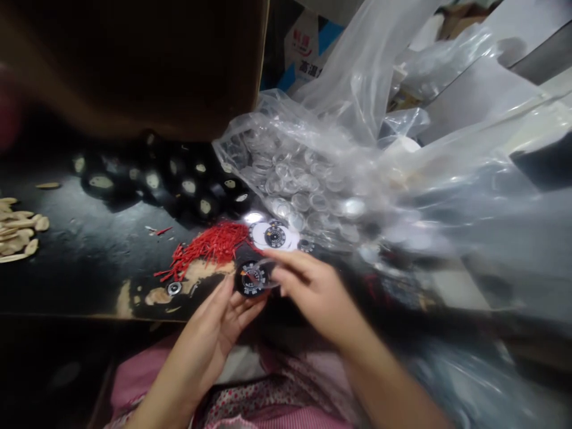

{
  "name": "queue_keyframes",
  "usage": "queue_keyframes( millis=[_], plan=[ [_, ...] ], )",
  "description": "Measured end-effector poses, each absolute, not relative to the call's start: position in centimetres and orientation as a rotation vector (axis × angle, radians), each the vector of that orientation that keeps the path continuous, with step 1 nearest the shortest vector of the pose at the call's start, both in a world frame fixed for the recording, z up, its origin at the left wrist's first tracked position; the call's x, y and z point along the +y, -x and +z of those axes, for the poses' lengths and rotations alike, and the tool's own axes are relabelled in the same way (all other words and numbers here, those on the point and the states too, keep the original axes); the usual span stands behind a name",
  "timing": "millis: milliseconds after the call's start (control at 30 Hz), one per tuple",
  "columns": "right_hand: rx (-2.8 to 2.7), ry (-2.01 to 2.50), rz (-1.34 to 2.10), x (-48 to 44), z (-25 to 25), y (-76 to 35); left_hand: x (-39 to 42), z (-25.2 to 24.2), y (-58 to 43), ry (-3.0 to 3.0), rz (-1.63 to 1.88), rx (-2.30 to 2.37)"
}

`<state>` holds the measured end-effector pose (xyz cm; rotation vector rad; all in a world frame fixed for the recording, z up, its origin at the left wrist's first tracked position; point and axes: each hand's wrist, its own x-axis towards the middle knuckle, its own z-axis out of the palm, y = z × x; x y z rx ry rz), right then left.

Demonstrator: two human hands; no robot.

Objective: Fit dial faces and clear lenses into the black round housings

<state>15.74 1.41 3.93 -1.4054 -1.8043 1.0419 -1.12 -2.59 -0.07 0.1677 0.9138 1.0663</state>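
My left hand (pixel 223 316) grips a round black dial gauge (pixel 250 279) with white markings and a red pointer, its face turned up. In my right hand (pixel 308 286), thumb and fingers pinch a clear round lens (pixel 270 273), which overlaps the right side of the gauge. Whether the lens touches the gauge I cannot tell. Just beyond the hands lies a heap of red pointers (pixel 214 244). Beside it is a white piece with a black dial plate (pixel 274 235) on top.
A clear plastic bag (pixel 357 113) spills many clear lenses (pixel 304 185) onto the dark table (pixel 89 238). Black housings (pixel 179 179) sit at the back, below a cardboard box (pixel 241 71). Pale seed-like pieces (pixel 20 229) are at the far left. A small metal ring (pixel 174 288) lies near the front edge.
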Motion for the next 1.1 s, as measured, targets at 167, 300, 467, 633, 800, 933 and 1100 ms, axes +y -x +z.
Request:
queue_keyframes(
  millis=[167,300,467,633,800,933,1100],
  plan=[
    [-2.006,1.289,0.985,0.6,4.1,-12.8,-3.0,-0.6,1.2,-0.420,1.147,1.090],
    [-1.982,1.347,0.974,1.4,4.3,-12.3,-3.7,-0.3,1.5,-0.709,1.106,1.224],
    [-2.051,1.381,0.641,1.7,3.9,-10.9,-3.9,0.6,1.4,-0.876,1.074,1.243],
    [-2.026,1.282,0.666,1.7,3.1,-9.7,-4.0,0.2,2.2,-0.925,1.059,1.338],
    [-2.043,1.239,1.153,2.2,2.8,-10.5,-8.8,-1.9,9.8,-0.919,0.879,1.557],
    [-1.979,1.345,1.204,2.1,2.8,-10.8,-11.3,-2.3,16.0,-1.183,0.951,2.101],
    [-2.235,1.121,1.253,1.6,4.0,-9.4,-2.4,-0.3,15.4,-1.892,1.012,2.058]
  ],
)
